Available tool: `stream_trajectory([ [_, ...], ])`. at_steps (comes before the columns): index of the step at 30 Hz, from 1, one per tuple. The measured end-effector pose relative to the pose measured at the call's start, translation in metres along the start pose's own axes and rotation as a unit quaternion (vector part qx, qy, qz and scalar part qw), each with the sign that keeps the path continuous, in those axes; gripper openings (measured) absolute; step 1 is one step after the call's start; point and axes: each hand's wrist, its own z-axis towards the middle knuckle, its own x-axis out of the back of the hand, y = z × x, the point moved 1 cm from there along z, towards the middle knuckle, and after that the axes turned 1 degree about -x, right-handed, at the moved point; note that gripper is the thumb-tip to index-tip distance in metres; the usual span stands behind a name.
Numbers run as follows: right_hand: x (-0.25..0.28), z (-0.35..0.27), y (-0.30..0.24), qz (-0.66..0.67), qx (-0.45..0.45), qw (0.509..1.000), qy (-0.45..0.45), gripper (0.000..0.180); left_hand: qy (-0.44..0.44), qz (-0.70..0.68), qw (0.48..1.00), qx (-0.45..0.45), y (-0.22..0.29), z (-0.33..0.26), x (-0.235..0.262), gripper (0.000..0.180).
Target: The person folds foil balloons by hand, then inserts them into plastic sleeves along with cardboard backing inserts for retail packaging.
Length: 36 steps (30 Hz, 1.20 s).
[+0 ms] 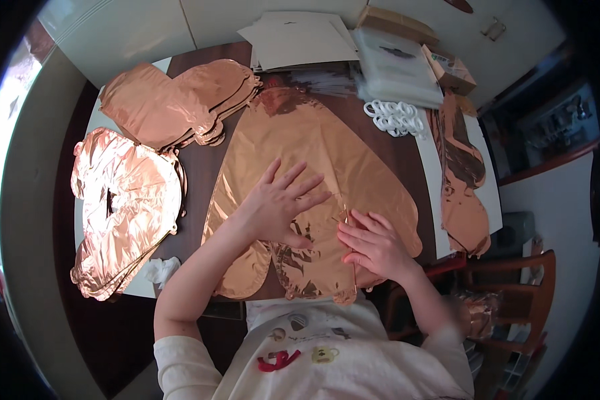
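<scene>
A large flat copper-coloured foil balloon (267, 143) lies across the middle of the table, with folds and a shinier patch toward its near side. My left hand (283, 200) is over its middle, fingers spread wide, holding nothing. Nearer the balloon's right part, my right hand (375, 243) has its fingers stretched out beside a crease in the foil. Its fingertips point left, toward my left hand, and no held thing shows in it. Whether either palm presses on the foil, I cannot tell.
Flat foil balloons are piled at the far left (147, 107) and near left (130, 193), with more foil (463, 200) at the right edge. White rings (395, 119), clear plastic bags (397, 67), white sheets (300, 40) and a small carton (450, 69) stand at the back. A wooden chair (513, 287) is at right.
</scene>
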Motion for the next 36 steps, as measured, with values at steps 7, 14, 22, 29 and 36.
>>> stream_trajectory([
  [7,0.008,0.013,0.012,-0.03,-0.031,0.995,-0.091,0.085,-0.002,-0.005,1.0,0.003,0.0,-0.001,0.003,0.091],
  [14,0.019,0.02,0.006,-0.068,-0.054,0.971,-0.223,0.12,-0.003,0.001,1.0,0.001,0.001,0.001,0.003,0.092],
  [22,0.015,0.02,0.014,-0.083,-0.021,0.986,-0.142,0.089,-0.003,0.005,1.0,0.003,0.001,-0.002,0.002,0.093],
  [29,0.001,0.019,0.016,-0.001,0.003,0.996,0.092,0.025,-0.009,-0.002,1.0,0.008,0.001,-0.002,0.0,0.093],
  [36,0.015,0.028,0.016,-0.035,-0.005,0.999,0.039,0.043,-0.016,-0.007,1.0,0.009,0.001,0.0,0.003,0.094],
])
